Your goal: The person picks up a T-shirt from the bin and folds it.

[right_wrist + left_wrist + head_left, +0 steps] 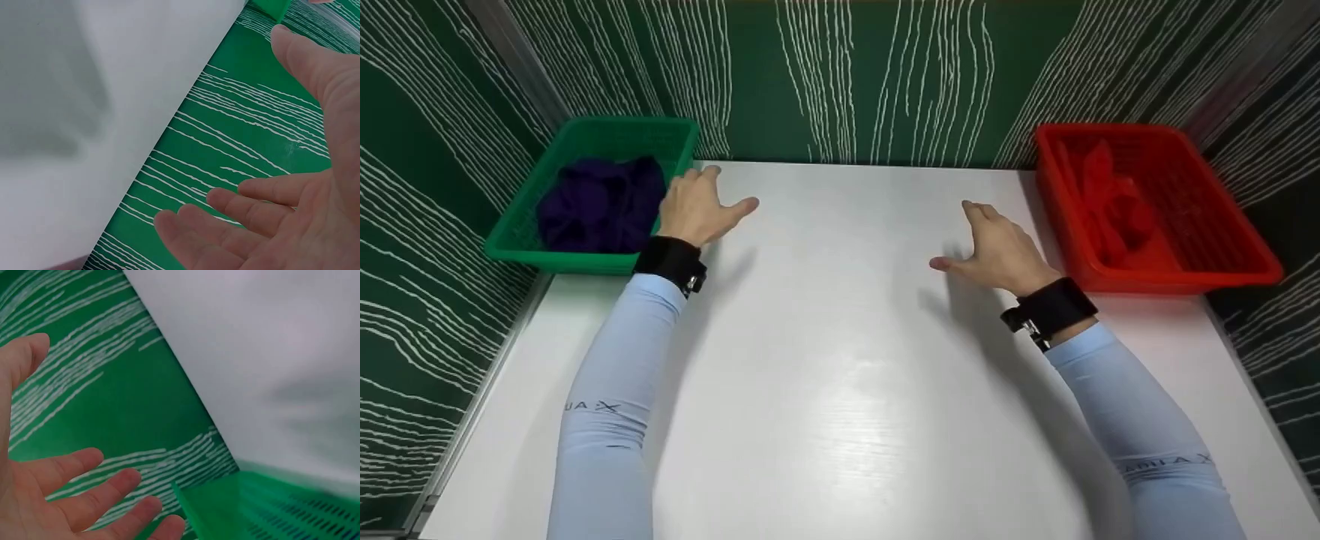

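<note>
My left hand [695,208] hovers at the right side of the green basket [585,262], fingers spread and nothing in them. Inside that basket lies a bunched dark purple cloth [600,204]. Over the right part of the table, my right hand [997,251] is held with its thumb apart from the fingers, also holding nothing. The red basket [1170,281] stands to its right, with red cloth-like items [1117,210] in it. In the left wrist view the fingers [121,484] are extended near the green basket's slotted wall.
The white table [840,360] reaches back to a green wall [870,90] with white wavy lines. Similar panels flank it on the left and right. Both forearms wear light blue sleeves [607,420] and black wrist bands [671,260].
</note>
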`<state>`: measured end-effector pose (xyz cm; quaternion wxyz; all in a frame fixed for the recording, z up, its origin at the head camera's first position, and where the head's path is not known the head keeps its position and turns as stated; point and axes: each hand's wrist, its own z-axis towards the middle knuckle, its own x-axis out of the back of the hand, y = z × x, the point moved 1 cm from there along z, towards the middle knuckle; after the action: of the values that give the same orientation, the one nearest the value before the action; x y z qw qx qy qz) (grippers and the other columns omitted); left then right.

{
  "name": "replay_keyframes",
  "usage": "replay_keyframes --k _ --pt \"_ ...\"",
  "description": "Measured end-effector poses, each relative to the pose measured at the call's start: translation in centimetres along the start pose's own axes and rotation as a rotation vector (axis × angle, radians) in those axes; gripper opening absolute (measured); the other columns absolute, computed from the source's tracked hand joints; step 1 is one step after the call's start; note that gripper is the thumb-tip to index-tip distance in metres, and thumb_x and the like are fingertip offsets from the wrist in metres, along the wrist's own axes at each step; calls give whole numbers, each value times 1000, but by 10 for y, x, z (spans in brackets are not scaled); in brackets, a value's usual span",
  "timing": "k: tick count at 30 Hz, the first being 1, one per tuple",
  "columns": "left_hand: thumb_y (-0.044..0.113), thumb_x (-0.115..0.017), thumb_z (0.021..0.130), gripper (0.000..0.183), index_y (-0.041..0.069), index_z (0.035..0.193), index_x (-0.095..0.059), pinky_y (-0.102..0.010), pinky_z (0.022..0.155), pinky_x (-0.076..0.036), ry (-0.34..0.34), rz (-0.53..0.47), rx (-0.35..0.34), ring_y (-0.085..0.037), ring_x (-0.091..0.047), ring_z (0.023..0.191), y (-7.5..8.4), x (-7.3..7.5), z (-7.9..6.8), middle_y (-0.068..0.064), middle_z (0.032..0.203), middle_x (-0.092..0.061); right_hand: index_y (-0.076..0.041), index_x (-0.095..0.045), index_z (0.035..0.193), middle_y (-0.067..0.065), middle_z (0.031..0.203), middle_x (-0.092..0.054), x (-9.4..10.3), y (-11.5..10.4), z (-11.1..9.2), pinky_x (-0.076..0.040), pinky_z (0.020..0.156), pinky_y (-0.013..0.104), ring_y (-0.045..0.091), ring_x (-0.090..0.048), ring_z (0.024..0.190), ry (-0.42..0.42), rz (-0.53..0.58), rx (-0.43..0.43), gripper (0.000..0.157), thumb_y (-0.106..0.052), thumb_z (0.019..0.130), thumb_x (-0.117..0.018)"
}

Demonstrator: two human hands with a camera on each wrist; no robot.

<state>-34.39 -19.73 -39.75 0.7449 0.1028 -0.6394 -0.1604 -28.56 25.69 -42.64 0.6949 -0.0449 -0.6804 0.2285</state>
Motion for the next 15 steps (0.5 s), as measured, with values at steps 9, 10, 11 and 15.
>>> replay_keyframes --k 9,10,11,15 --pt "68 -59 90 94 3 155 -41 -65 108 -38 52 18 48 -48 -43 134 -28 44 20 -27 150 -46 6 -30 157 28 156 -40 0 -2 -4 -37 112 60 46 -42 140 1 -16 21 112 -60 80 -80" --pt "68 -58 91 93 3 155 -41 -65 108 -37 55 17 57 -47 -42 135 -31 49 23 -27 151 -45 6 -31 156 29 155 -40 0 -2 -5 -38 111 60 46 -43 140 3 -18 24 112 -60 80 -80" --pt "68 -58 91 92 4 156 -40 -65 108 -37 60 11 68 -47 -41 136 -35 53 26 -26 151 -45 6 -31 156 29 155 -40 0 -2 -5 -38 111 60 46 -43 140 4 -21 27 111 -59 81 -80" --pt "66 -55 93 90 5 157 -38 -62 111 -36 73 -49 107 -46 -39 140 -54 68 39 -25 154 -42 6 -32 156 29 154 -42 0 -3 -5 -40 109 60 46 -45 138 4 -27 37 111 -58 80 -80"
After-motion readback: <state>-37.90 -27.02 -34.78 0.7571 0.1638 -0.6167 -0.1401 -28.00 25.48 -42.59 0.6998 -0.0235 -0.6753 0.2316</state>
